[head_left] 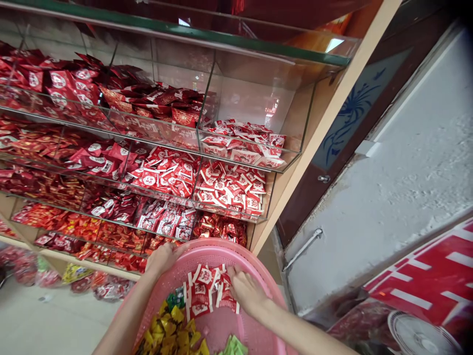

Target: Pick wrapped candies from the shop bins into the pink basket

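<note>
My left hand (161, 260) is closed on the far left rim of a pink plastic basket (236, 248). Inside the basket, my right hand (247, 290) has its fingers curled against several red-and-white candy packets (201, 291); the fingertips are partly hidden by them. Yellow-wrapped candies (172, 330) are heaped at the basket's near left. Beside them lie a few dark green wrappers (176, 299), and a light green packet (234, 346) shows at the bottom edge.
Glass-fronted shelves (221, 103) hold red packets in divided bins, including red-and-white ones (231, 187) just beyond the basket. A wooden side panel (295, 187), a dark door (343, 108) and a rough white wall (406, 187) stand right. Bagged goods (111, 286) lie on the floor left; a white fan (421, 335) is lower right.
</note>
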A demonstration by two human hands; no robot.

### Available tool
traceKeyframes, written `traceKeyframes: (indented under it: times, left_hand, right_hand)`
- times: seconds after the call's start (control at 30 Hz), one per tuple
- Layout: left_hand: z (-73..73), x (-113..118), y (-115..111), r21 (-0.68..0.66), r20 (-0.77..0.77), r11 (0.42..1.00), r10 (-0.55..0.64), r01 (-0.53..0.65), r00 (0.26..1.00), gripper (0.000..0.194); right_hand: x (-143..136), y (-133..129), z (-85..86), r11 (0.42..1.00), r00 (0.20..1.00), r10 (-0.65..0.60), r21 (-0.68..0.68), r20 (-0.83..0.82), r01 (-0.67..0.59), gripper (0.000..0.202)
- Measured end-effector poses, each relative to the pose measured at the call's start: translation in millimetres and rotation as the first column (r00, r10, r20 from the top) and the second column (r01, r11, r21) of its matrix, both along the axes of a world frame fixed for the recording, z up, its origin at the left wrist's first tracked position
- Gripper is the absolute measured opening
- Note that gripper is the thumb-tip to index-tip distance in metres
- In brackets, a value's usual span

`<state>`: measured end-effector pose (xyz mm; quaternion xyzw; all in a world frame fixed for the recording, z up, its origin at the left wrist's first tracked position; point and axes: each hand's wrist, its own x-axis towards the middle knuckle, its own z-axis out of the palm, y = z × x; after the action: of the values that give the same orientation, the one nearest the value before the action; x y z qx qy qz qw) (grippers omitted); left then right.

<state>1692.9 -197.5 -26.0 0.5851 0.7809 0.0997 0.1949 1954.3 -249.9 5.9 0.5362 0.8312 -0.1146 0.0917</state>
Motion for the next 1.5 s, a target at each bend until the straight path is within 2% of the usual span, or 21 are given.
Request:
traceKeyframes:
  times: [0.17, 0.23, 0.27, 0.37, 0.47, 0.53, 0.6, 0.67, 0.73, 0.87, 0.97, 1.1, 1.33, 1.5]
  left_hand:
    - [-1.8, -1.8, -0.1, 0.013, 0.027, 1.000, -0.017, 0.016, 0.999, 0.055]
    - [-1.9, -1.9, 0.1, 0.012, 0.040, 1.000, -0.025, 0.024, 0.999, 0.056]
    - [-1.6, -1.8, 0.2, 0.010, 0.043, 1.000, -0.026, 0.025, 0.999, 0.056]
    - [0.2, -1.0, 0.3, 0.005, 0.043, 1.000, -0.023, 0.022, 0.999, 0.057]
    - [1.6, -1.1, 0.2, 0.001, 0.052, 1.000, -0.028, 0.028, 0.998, 0.056]
    - [1.2, -1.7, 0.5, 0.001, 0.054, 1.000, -0.026, 0.026, 0.998, 0.056]
    - [0.0, -2.4, 0.9, 0.005, 0.051, 1.000, -0.020, 0.020, 0.999, 0.056]
    - [-1.3, -2.9, 1.1, 0.012, 0.052, 1.000, -0.020, 0.019, 0.998, 0.056]
    - [-2.1, -3.1, 1.0, 0.019, 0.060, 1.000, -0.022, 0.021, 0.998, 0.055]
    - [-2.8, -3.4, 0.5, 0.041, 0.062, 0.999, -0.015, 0.013, 0.998, 0.052]
    - [-4.4, -4.2, 1.0, 0.045, 0.054, 0.999, -0.019, 0.017, 0.998, 0.051]
    - [-7.6, -5.7, 2.6, 0.046, 0.049, 0.999, -0.032, 0.029, 0.998, 0.052]
    - [-5.1, -5.5, 1.5, 0.036, 0.086, 0.999, -0.035, 0.032, 0.996, 0.051]
    - [-2.4, -4.2, 0.9, 0.011, 0.081, 1.000, -0.029, 0.028, 0.996, 0.054]
  right_hand:
    - [-6.2, 0.7, -14.6, 0.999, 0.999, -0.011, 0.038, 0.033, 0.009, 0.043]
    - [-6.1, 2.0, -8.5, 0.998, 1.000, -0.001, 0.057, 0.005, 0.000, 0.038]
    - [-6.2, 3.5, 0.0, 0.997, 1.000, 0.010, 0.083, -0.017, -0.008, 0.034]
    - [-7.8, 13.0, 46.8, 0.965, 0.991, 0.075, 0.257, -0.108, -0.045, 0.026]
    - [-11.1, 31.8, 107.3, 0.875, 0.964, 0.171, 0.482, -0.206, -0.052, 0.026]
    - [-13.2, 49.4, 140.6, 0.809, 0.962, 0.182, 0.587, -0.203, -0.029, 0.026]
    - [-14.8, 69.9, 162.4, 0.735, 0.980, 0.133, 0.678, -0.150, 0.004, 0.023]
    - [-15.8, 91.0, 173.9, 0.669, 0.995, 0.057, 0.743, -0.079, 0.021, 0.020]
    - [-16.2, 110.2, 179.8, 0.657, 0.999, -0.016, 0.753, -0.028, 0.032, 0.022]
    - [-16.2, 135.8, 190.9, 0.815, 0.993, -0.117, 0.575, 0.034, 0.076, 0.032]
    - [-16.2, 142.2, 200.1, 0.868, 0.988, -0.141, 0.487, 0.064, 0.093, 0.028]
    - [-14.9, 139.7, 203.8, 0.868, 0.991, -0.118, 0.491, 0.061, 0.073, 0.037]
    - [-8.7, 137.8, 191.3, 0.826, 0.994, -0.091, 0.563, 0.053, 0.045, 0.043]
    - [-6.4, 140.5, 189.9, 0.828, 0.990, -0.125, 0.555, 0.057, 0.073, 0.033]
